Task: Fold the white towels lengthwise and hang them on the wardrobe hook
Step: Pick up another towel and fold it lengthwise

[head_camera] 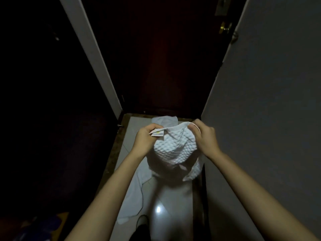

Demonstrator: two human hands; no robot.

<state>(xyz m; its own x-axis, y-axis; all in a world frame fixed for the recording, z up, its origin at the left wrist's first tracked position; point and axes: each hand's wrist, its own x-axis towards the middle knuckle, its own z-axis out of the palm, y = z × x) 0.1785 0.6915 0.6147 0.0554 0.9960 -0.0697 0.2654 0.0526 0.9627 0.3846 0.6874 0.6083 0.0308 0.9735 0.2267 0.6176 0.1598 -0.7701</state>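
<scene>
- Nearest, at 6 o'clock: glossy pale floor tile [166, 197] with a bright glare spot, and a dark shoe tip [141, 219] just left of the glare.
- Two bare forearms rising from 7 and 5 o'clock toward frame centre.
- Left hand [146, 139] at about 9 o'clock of the bundle, fingers curled, pinching the upper left corner of the white waffle-weave towel [175, 148] together with its label tag [158, 133].
- Right hand [203, 134] at about 2 o'clock of the bundle, thumb and fingers curled over the towel's upper right hem, gripping it.
- Waffle-weave towel held up between both hands, off the floor, bunched into a rounded mass; top hem stretched from hand to hand, loose folds hanging toward 6 o'clock below the wrists.
- Second white towel [132, 193] lying crumpled on the tile, at 7 o'clock from the held one, running along the left side of the floor under the left forearm.
- More white cloth [164, 120] on the floor at 12 o'clock of the hands, partly hidden behind the held towel; cannot tell whether separate or part of the second one.
- White door frame [90, 54] slanting from 11 o'clock down to the floor's left edge; dark opening beyond it at 12 o'clock.
- Grey wall [269, 93] filling 3 o'clock, with a brass door knob [225, 28] near 1 o'clock.
- Wardrobe hook: cannot tell where in the dark.
</scene>
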